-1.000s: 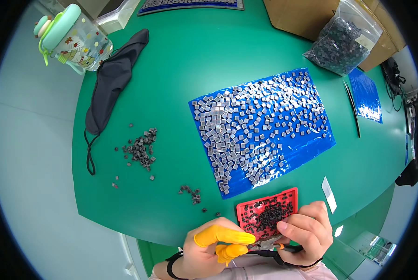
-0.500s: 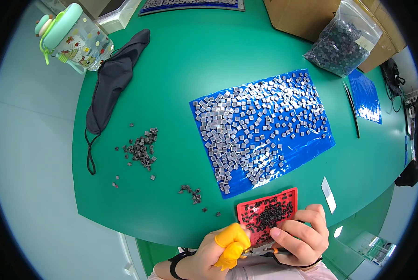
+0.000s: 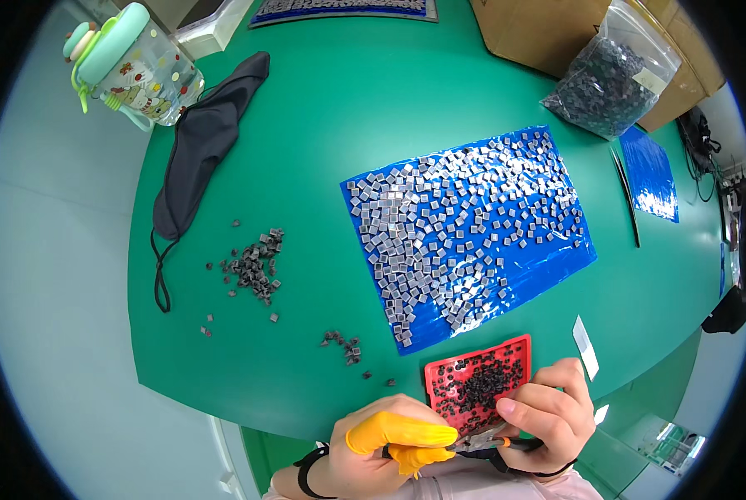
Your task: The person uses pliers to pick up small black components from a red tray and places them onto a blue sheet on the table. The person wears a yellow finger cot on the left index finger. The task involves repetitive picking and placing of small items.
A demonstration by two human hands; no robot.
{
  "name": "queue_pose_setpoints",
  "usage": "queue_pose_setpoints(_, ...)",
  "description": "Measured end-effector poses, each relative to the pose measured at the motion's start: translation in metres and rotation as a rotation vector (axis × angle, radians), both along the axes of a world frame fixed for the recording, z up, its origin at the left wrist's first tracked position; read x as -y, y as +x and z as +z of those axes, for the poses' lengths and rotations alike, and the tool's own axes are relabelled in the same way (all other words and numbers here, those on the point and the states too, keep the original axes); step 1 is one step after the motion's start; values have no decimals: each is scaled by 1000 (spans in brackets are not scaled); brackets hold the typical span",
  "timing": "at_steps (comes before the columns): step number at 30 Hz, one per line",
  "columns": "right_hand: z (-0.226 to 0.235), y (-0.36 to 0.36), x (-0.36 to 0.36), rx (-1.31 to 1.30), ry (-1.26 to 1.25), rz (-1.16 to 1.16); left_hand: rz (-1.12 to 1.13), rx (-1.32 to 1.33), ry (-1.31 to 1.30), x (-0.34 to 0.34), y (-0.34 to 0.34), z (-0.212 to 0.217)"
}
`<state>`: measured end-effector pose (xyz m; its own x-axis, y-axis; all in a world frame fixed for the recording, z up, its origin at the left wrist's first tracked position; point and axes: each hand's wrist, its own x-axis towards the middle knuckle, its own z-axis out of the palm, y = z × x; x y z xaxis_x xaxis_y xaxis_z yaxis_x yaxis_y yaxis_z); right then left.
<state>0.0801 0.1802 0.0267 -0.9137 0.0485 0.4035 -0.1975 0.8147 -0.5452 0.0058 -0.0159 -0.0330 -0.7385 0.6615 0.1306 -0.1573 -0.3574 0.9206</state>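
Both hands meet at the near edge of the green table (image 3: 323, 125). The left hand (image 3: 381, 454), with yellow covers on thumb and forefinger, pinches something too small to make out at the tip of a pair of small pliers (image 3: 485, 440), which the right hand (image 3: 548, 412) grips closed around the orange handles. Just beyond the hands lies a red tray (image 3: 479, 385) filled with small dark parts.

The step in hand looks like working one tiny part with the pliers; the next move likely calls for a steady pinch and a short reach to the tray.

Farther out from the hands a blue sheet (image 3: 473, 242) carries many grey squares. Beyond the right hand, far off, a clear bag of dark parts (image 3: 614, 79) with a pale label leans against a brown carton (image 3: 531, 33). A small white slip (image 3: 586, 347) lies just past the right hand.
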Motion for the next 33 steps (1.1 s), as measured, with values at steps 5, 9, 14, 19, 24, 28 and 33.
queue_pose_setpoints(5,-2,-3,4,-18,21,26,5,-204,62,-10,4,-7)
queue_pose_setpoints(9,0,-3,5,-5,39,1,-55,-198,-50,-10,4,2)
queue_pose_setpoints(14,3,-5,2,6,43,-4,8,-50,-65,-12,2,17)
queue_pose_setpoints(19,1,-4,-1,-14,74,-136,223,-472,-389,17,-22,22)
queue_pose_setpoints(24,9,9,-18,216,285,-140,958,-486,-1033,53,-47,31)
queue_pose_setpoints(28,7,9,-23,233,285,-100,1139,-487,-1305,78,-68,35)
queue_pose_setpoints(33,4,10,-26,215,255,-123,1105,-458,-1397,78,-67,36)
